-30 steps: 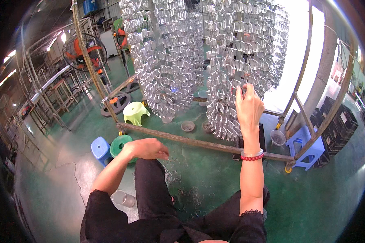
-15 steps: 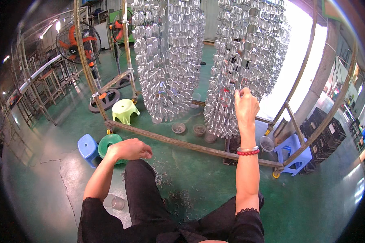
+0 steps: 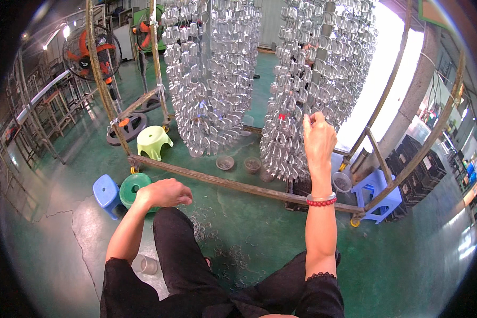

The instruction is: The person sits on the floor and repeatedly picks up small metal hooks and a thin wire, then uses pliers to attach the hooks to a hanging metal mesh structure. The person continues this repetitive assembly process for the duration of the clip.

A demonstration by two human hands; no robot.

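My right hand (image 3: 320, 139) is raised in front of the right hanging column of shiny metal pieces (image 3: 283, 140). Its thumb and fingers are pinched together, and whatever lies between them is too small to make out. A red bead bracelet and a pale bangle circle that wrist. Over my left knee hovers my left hand (image 3: 167, 192), palm down with fingers curled; its fingertips and anything in them are hidden. A second column of the same metal pieces (image 3: 209, 100) hangs farther left, apart from both hands.
A wheeled metal frame (image 3: 222, 182) surrounds the columns, its low bar crossing before my knees. Small bowls (image 3: 224, 162) stand beneath. Green (image 3: 130, 193), blue (image 3: 106, 193) and lime (image 3: 152, 140) stools are left, another blue stool (image 3: 379, 193) right. Loose metal bits (image 3: 233, 259) litter the floor; a cup (image 3: 147, 265) lies nearby.
The whole view has shifted a little, so the frame and columns appear farther left. Both hands keep nearly the same pose, the right still pinched at the right column.
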